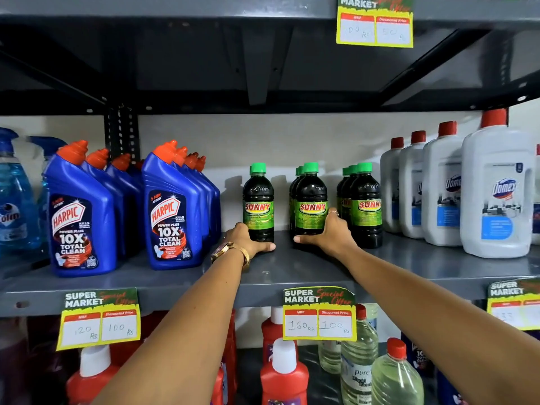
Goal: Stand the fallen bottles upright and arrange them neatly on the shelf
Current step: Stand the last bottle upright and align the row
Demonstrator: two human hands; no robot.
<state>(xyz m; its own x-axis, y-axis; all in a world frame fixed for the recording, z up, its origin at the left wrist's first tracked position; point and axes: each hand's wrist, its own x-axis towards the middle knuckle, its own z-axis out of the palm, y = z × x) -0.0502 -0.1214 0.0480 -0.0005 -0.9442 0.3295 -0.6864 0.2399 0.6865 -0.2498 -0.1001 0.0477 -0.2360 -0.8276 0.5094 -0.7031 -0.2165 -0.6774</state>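
Observation:
Dark Sunny bottles with green caps stand upright on the grey shelf (292, 273). A single one (258, 200) is at the left, a short row (311, 197) stands in the middle, and another row (365, 200) is to the right. My left hand (248, 241) wraps the base of the single bottle, thumb lying along the shelf in front of it. My right hand (330, 232) grips the base of the front bottle in the middle row. No bottle lies on its side in view.
Blue Harpic bottles (172, 209) in two rows stand left of the Sunny bottles. White Domex bottles (493, 188) line the right. Blue spray bottles (14, 194) sit at far left. Price tags (320, 314) hang from the shelf edge; red and clear bottles stand on the shelf below.

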